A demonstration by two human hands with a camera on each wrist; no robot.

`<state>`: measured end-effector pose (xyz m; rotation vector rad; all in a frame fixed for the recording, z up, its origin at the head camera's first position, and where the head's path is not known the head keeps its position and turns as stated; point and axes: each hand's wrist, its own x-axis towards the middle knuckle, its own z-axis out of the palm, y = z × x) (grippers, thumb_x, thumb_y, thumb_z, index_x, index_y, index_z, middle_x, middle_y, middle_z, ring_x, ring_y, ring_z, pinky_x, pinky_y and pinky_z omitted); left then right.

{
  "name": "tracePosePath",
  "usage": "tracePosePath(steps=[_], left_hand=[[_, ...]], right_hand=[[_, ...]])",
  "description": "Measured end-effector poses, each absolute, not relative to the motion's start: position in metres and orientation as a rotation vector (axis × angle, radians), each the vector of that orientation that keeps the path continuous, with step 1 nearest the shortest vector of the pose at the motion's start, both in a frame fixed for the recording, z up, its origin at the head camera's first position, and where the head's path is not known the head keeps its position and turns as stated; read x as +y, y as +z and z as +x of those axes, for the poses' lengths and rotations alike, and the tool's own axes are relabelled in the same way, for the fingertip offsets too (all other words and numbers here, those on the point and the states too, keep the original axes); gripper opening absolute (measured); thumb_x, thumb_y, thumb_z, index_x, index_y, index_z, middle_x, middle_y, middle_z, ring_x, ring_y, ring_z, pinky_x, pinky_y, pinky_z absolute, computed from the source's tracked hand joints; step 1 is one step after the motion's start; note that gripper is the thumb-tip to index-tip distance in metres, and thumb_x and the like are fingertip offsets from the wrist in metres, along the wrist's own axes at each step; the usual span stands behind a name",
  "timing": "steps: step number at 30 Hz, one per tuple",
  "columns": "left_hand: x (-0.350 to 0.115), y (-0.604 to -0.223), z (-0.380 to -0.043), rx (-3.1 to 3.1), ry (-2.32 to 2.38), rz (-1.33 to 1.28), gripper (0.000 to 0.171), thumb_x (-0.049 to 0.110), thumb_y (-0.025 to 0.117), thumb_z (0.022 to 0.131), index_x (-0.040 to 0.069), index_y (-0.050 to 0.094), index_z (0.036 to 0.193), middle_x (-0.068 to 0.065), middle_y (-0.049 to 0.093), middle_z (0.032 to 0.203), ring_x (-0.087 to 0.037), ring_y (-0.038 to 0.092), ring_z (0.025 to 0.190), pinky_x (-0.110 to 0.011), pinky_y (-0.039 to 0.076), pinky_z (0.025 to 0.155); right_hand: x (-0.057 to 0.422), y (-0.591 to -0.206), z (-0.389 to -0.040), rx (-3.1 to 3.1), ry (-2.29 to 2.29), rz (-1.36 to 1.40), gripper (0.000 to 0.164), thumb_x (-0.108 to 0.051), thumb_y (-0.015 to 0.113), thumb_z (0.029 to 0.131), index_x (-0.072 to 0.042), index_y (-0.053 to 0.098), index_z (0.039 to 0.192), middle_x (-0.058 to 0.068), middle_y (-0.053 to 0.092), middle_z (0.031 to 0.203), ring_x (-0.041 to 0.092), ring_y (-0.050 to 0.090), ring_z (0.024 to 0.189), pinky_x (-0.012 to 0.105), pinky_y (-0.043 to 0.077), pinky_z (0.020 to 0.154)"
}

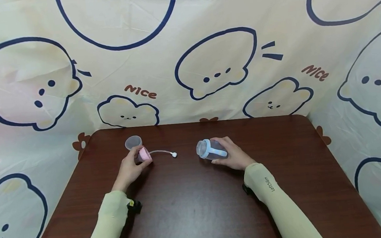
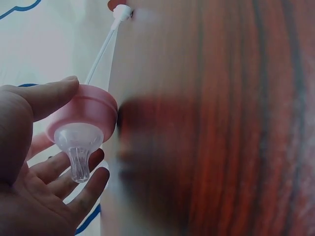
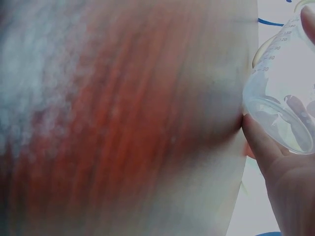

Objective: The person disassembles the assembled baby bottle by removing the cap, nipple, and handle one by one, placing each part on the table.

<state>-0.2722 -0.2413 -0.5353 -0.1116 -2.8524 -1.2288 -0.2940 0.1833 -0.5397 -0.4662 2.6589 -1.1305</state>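
My left hand pinches the pink collar of a baby bottle's nipple top between thumb and fingers. In the left wrist view, a clear nipple points back toward the palm. Out of the collar's other side runs a thin straw ending in a white weight. My right hand grips a clear baby bottle with a light blue neck ring and handle. The bottle is tilted, its uncovered mouth facing left. Measuring marks show on its wall in the right wrist view.
A clear cup-like cover stands just behind my left hand. Everything is over a dark brown wooden table. A cream cloth with blue cartoon outlines hangs behind the table and along both sides.
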Motion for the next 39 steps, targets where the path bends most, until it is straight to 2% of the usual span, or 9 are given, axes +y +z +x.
tracePosePath(steps=[9,14,26,39], left_hand=[[-0.247,-0.539,-0.268,-2.843,-1.272,-0.085,0.070,0.025,0.077,0.095,0.003,0.040,0.149,-0.027,0.056,0.142,-0.044,0.056,0.133,-0.059,0.043,0.113],[-0.250,-0.539,-0.267,-2.831,-1.247,-0.105,0.069,0.027,0.078,0.094,0.003,0.041,0.147,-0.028,0.058,0.139,-0.043,0.058,0.129,-0.059,0.045,0.112],[-0.253,-0.536,-0.265,-2.808,-1.290,-0.108,0.068,0.019,0.079,0.094,0.001,0.041,0.148,-0.029,0.054,0.145,-0.044,0.054,0.134,-0.059,0.042,0.114],[-0.252,-0.537,-0.262,-2.753,-1.206,-0.141,0.066,0.013,0.081,0.090,0.001,0.047,0.145,-0.026,0.060,0.137,-0.042,0.063,0.122,-0.058,0.051,0.103]], right_hand=[[0.183,-0.539,-0.293,2.658,-1.140,-0.481,0.082,-0.048,0.085,0.084,-0.051,0.036,0.150,0.002,0.042,0.144,0.034,0.048,0.132,0.064,0.045,0.110],[0.183,-0.540,-0.292,2.659,-1.135,-0.473,0.082,-0.049,0.085,0.084,-0.052,0.036,0.150,0.001,0.042,0.142,0.034,0.049,0.132,0.063,0.045,0.110],[0.182,-0.536,-0.292,2.666,-1.126,-0.450,0.083,-0.047,0.085,0.084,-0.051,0.036,0.151,0.002,0.042,0.144,0.034,0.047,0.133,0.063,0.044,0.111],[0.183,-0.536,-0.291,2.660,-1.134,-0.466,0.082,-0.046,0.085,0.085,-0.050,0.037,0.151,0.001,0.042,0.143,0.033,0.048,0.133,0.062,0.045,0.110]])
